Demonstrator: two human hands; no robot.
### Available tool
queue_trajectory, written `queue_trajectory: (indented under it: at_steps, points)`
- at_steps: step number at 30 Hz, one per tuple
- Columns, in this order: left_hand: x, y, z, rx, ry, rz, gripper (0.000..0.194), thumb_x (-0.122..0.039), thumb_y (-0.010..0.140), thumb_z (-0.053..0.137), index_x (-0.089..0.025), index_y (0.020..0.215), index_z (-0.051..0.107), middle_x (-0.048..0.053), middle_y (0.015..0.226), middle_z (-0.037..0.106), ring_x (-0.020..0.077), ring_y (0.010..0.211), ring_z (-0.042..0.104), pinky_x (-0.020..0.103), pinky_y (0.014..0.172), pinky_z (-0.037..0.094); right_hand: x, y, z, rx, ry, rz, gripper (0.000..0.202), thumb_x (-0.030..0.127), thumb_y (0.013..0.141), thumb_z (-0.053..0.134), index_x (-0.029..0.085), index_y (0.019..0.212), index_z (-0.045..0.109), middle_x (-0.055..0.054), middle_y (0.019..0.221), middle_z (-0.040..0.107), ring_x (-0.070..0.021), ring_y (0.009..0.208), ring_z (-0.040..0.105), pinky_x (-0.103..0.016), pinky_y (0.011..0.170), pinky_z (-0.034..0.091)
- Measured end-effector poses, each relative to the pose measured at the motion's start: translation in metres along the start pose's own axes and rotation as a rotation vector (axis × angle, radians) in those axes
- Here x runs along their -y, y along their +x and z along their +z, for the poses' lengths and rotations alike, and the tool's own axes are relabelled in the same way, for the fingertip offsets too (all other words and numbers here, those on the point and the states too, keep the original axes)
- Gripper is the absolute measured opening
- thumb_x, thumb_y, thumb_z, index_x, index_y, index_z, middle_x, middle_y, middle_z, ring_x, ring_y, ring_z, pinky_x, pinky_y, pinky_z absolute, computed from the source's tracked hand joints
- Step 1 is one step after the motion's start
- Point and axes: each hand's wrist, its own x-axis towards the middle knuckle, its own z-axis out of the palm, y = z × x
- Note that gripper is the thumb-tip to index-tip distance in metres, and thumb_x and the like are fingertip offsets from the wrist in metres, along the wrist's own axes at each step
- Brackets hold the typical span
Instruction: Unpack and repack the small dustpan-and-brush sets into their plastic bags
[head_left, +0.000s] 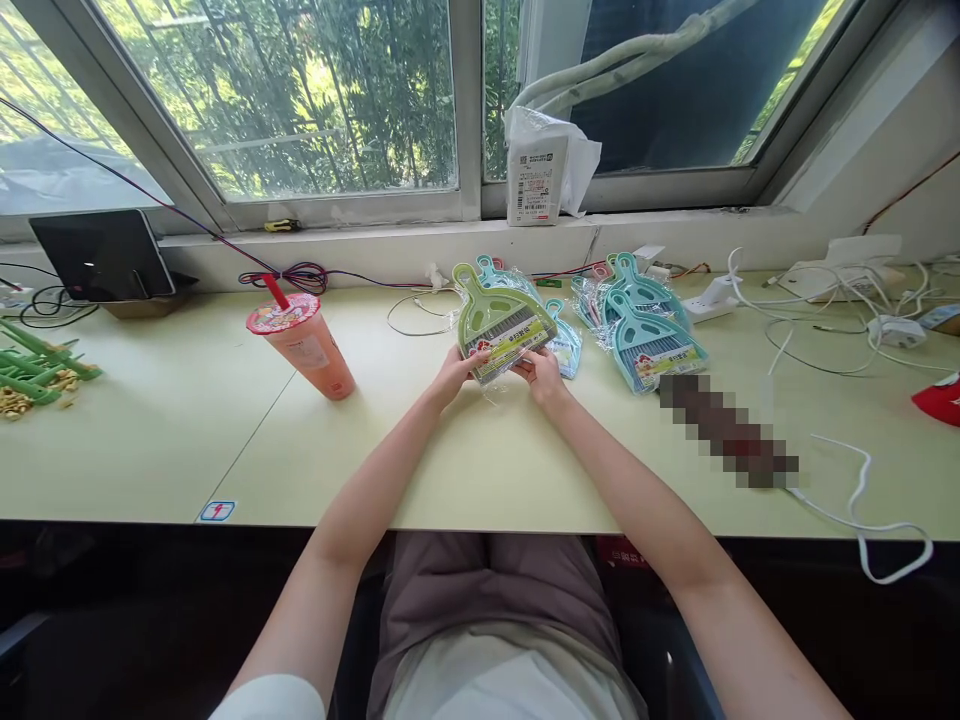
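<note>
A green dustpan-and-brush set (501, 325) in clear wrapping is held tilted above the table, between both hands. My left hand (457, 374) grips its lower left edge, with the thumb on the label. My right hand (541, 376) pinches the lower right edge. Behind the green set lie blue sets (566, 345), partly hidden by it. More wrapped blue sets (656, 345) are piled to the right of my right hand.
A red-lidded drink cup (304, 345) stands left of my left hand. Farther left are a tablet (103, 256) and green pieces (41, 368). White cables (847, 320) and a pixelated item (731, 432) lie right. A box (536, 182) stands on the windowsill.
</note>
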Motion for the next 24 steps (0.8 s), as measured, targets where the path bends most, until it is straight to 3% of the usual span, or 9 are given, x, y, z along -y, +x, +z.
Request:
queue_trajectory:
  at_steps: [11, 18, 24]
  points:
    - [-0.001, -0.003, 0.000, 0.005, 0.050, 0.030, 0.055, -0.042, 0.067, 0.076, -0.014, 0.112, 0.061, 0.012, 0.108, 0.068, 0.0233, 0.089, 0.066, 0.029, 0.067, 0.052, 0.002, 0.000, 0.001, -0.032, 0.006, -0.001, 0.013, 0.011, 0.074, 0.064, 0.019, 0.081, 0.058, 0.001, 0.075, 0.072, -0.0149, 0.066, 0.069, -0.032, 0.073, 0.061]
    - [-0.013, -0.010, 0.004, 0.229, -0.056, -0.030, 0.058, -0.046, 0.079, 0.064, -0.015, 0.126, 0.050, 0.017, 0.119, 0.063, 0.0265, 0.089, 0.069, 0.036, 0.066, 0.058, 0.004, -0.001, -0.001, 0.011, 0.010, -0.079, 0.012, 0.014, 0.073, 0.068, 0.018, 0.081, 0.061, -0.002, 0.080, 0.074, -0.0182, 0.074, 0.071, -0.032, 0.072, 0.061]
    - [-0.012, -0.011, 0.001, 0.231, 0.004, -0.029, 0.061, -0.035, 0.073, 0.071, -0.013, 0.124, 0.048, 0.020, 0.119, 0.063, 0.0282, 0.081, 0.071, 0.035, 0.065, 0.058, 0.006, -0.001, 0.000, 0.021, 0.015, -0.050, 0.010, 0.012, 0.073, 0.065, 0.017, 0.082, 0.062, -0.003, 0.078, 0.074, -0.0189, 0.070, 0.071, -0.035, 0.073, 0.061]
